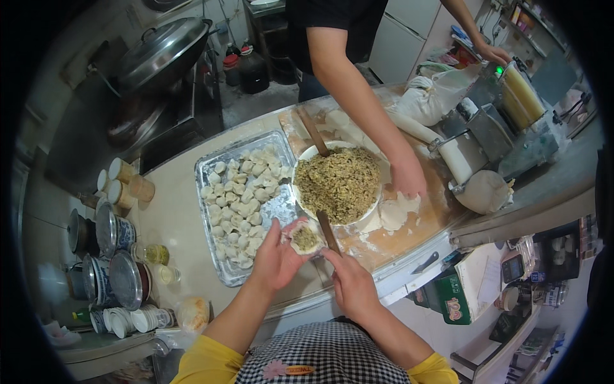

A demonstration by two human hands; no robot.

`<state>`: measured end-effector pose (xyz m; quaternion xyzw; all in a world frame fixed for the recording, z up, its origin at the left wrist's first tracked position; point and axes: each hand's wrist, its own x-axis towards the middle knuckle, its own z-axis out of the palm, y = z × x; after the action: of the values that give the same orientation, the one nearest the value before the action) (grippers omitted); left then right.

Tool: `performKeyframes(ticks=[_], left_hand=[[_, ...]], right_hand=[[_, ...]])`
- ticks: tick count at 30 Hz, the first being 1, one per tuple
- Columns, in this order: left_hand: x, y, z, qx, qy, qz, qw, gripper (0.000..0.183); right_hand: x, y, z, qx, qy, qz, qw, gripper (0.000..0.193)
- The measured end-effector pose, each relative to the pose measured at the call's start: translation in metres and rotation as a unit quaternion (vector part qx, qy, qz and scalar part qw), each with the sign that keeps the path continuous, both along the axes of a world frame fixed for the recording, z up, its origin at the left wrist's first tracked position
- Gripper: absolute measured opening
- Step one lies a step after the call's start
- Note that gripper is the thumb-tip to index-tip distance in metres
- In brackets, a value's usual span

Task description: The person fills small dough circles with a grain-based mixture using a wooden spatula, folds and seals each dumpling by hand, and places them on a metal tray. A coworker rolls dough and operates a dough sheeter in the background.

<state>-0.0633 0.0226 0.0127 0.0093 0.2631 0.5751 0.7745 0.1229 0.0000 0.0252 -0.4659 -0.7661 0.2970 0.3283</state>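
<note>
My left hand (278, 258) cups a round dumpling wrapper (316, 246) with a mound of greenish-brown filling (306, 239) on it. My right hand (354, 287) is closed at the near end of a flat wooden stick (328, 231), its fingertips by the wrapper's right edge. The stick's far end reaches over the rim of a white bowl (297, 192) heaped with chopped filling (339, 182). Left of the bowl, a metal tray (206, 246) holds many shaped dumplings (240, 211). A second wooden stick (312, 130) stands tilted in the bowl's far side.
Across the table, another person's hand (408, 176) touches flattened dough wrappers (393, 213) on a floured board (425, 224). Their other hand rests at a dough-rolling machine (486, 137) at right. Lidded pots (128, 280) and jars (121, 169) line the left; a knife (425, 262) lies near the front edge.
</note>
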Motion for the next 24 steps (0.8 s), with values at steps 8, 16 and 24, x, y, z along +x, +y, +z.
performKeyframes(ticks=[8,16,24], left_hand=[[0.028,-0.033,-0.001,0.082,0.141,-0.124,0.979,0.049],[0.035,-0.039,0.017,0.05,0.264,-0.099,0.958,0.026],[0.033,-0.04,0.028,0.07,0.136,-0.123,0.981,0.028]], right_hand=[[0.007,0.015,0.005,-0.023,0.078,-0.068,0.994,0.013],[-0.005,0.015,0.018,0.021,0.101,-0.09,0.991,0.014],[-0.014,0.015,0.029,-0.002,0.168,-0.059,0.984,0.022]])
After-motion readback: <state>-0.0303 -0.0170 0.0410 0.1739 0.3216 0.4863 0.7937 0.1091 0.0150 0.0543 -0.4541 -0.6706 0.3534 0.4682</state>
